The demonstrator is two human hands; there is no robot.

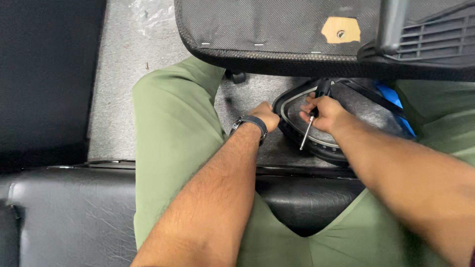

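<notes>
Forearms are stretching away from the lens over green trousers (168, 148). Right hand (324, 112) is clenching its fingers around a screwdriver (312, 114), shaft slanting down below the knuckles. Left hand (265, 114), wristwatch (250, 124) just behind it, is apparently gripping the rim of a black oval chair part (346, 106) lying under both hands on grey carpet (118, 69).

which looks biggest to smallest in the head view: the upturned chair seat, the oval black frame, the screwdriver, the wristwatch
1. Upturned chair seat, cut off by the top edge.
2. Oval black frame, partly hidden by the hands.
3. Screwdriver in the right hand.
4. Wristwatch on the left hand wrist, though it sits nearer the camera.
</notes>
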